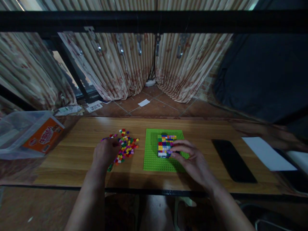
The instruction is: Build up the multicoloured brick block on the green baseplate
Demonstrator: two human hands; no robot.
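A green studded baseplate (150,163) lies on the wooden table. On it sits a block of toy bricks (163,146) in rows of mixed colours. My right hand (192,158) reaches in from the right, its thumb and index fingertips close together at the block's lower right edge. Whatever is between those fingertips is too small to make out. To the left is a loose pile of small coloured bricks (127,146). Over the pile's left side, my left hand (106,152) has its fingers drawn together, and its fingertips are partly hidden.
At the table's right lie a black flat slab (233,160) and a white sheet (268,152). A clear plastic tub (26,134) with an orange label stands at the left. A dark bar (154,21) crosses above, before striped curtains (125,70). A blurred arm (260,126) shows at right.
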